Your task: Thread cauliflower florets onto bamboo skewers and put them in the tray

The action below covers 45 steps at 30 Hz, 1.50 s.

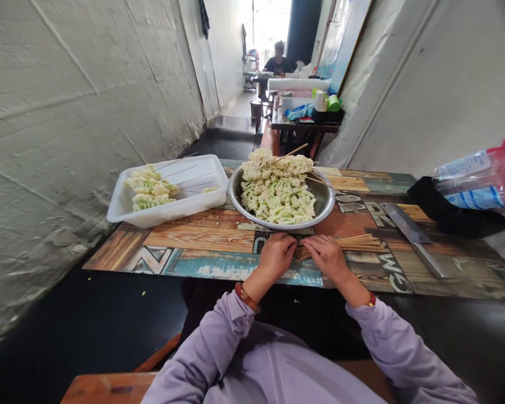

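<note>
A steel bowl point(235, 205) piled with cauliflower florets point(278, 199) stands just beyond my hands, with several loaded skewers lying across its top. My right hand point(327, 255) is closed over the left part of a bundle of wooden skewers point(359, 242) on the table. Close beside it, my left hand point(276, 255) has its fingers drawn together near the bundle's end; what they hold is hidden. At the left, a white plastic tray point(185, 209) contains several cauliflower skewers point(151, 191), their sticks pointing right.
A cleaver point(412, 233) lies on the patterned wooden table point(219, 238) at the right. Behind it sits a black holder point(458, 213) with plastic packages point(480, 171). Further back are a cluttered table point(303, 126) and a seated person point(278, 64). Walls flank both sides.
</note>
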Tool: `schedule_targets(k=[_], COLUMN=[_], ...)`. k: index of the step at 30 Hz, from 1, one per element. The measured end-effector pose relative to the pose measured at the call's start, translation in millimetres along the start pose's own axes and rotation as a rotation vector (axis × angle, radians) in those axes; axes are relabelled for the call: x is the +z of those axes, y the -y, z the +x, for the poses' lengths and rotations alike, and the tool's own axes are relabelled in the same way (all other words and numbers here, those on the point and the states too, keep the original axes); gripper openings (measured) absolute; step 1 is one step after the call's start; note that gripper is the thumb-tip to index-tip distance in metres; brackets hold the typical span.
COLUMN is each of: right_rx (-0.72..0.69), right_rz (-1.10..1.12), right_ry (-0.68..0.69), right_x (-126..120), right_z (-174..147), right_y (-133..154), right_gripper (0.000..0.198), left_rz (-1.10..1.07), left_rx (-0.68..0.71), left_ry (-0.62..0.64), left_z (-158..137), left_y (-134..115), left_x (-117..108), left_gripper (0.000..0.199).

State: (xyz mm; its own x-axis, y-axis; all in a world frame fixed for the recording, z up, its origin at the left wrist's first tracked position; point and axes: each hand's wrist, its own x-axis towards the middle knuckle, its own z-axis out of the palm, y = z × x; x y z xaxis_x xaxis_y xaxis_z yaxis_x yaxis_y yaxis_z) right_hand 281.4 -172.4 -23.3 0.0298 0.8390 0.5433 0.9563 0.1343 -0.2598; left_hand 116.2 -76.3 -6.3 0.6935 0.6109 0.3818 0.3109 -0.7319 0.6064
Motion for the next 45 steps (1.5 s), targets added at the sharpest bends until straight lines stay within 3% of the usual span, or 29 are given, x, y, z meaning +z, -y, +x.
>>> schedule_targets(k=[8, 13, 18, 21, 25, 30, 35, 40, 45], right_rx=[0.013, 0.024, 0.033, 0.023, -0.031, -0.120, -0.156, -0.275, -0.168], right_rz=[-0.002, 0.001, -0.018, -0.046, -0.054, 0.030, 0.180, 0.278, 0.539], right_ry=[0.008, 0.003, -0.004, -0.022, -0.065, -0.100, -0.109, 0.124, 0.129], right_x=[-0.2, 0.4, 0.7, -0.1, -8.1, -31.4, -45.1, -20.7, 15.4], right_z=[-1.0, -2.0, -1.3, -0.7, -2.8, -0.5, 31.8, 59.6, 63.1], right_y=[-1.0, -2.0, -1.7, -0.5, 9.4, 45.0, 94.9, 133.7, 149.6], right_gripper=[0.026, 0.023, 0.022, 0.023, 0.021, 0.022, 0.025, 0.023, 0.024], left_rz=[-0.103, -0.170, -0.381, -0.544, -0.630, -0.544, -0.559, -0.546, -0.572], left_rx=[-0.115, -0.228, -0.485, -0.571, -0.565, -0.523, -0.463, -0.368, -0.351], left_ry=[-0.119, -0.251, -0.399, -0.500, -0.600, -0.579, -0.496, -0.319, -0.316], left_z=[-10.7, -40.1, -76.1, -93.0, -106.2, -109.0, -101.7, -87.3, -69.0], left_y=[19.7, 47.8, 71.0, 74.9, 69.5, 60.5, 50.3, 34.5, 28.2], left_x=[-18.6, -59.3, -104.1, -127.9, -153.5, -166.9, -162.9, -156.9, -154.2], left_gripper=[0.014, 0.012, 0.016, 0.020, 0.019, 0.019, 0.022, 0.025, 0.026])
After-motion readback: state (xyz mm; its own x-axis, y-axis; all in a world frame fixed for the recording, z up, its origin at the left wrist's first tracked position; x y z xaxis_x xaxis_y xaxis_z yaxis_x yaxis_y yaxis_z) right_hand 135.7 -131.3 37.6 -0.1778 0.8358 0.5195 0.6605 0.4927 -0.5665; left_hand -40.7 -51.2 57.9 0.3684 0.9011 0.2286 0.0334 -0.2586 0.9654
